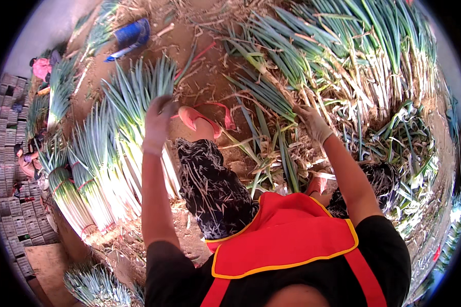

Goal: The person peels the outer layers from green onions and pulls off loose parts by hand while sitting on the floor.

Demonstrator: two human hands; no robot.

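Note:
My right hand point(312, 124), in a pale glove, is closed around a large green onion point(271, 77) with dry, brownish outer skin, among loose leaves and peelings. To the left, my left hand point(158, 125) is smeared by motion, so its fingers cannot be made out. It is over the edge of a row of clean green onions point(133, 97) with white stalks. Uncleaned green onions point(363, 61) with dirty stalks and roots lie in a thick heap at the far right.
Tied bundles of green onions point(69, 197) lie at the left, beyond them stacked grey crates point(15, 204) and a person point(29, 162). A blue plastic container point(132, 35) lies at the far left. Red ribbon point(229, 115) lies near my foot, and stripped leaves point(404, 174) cover the ground at right.

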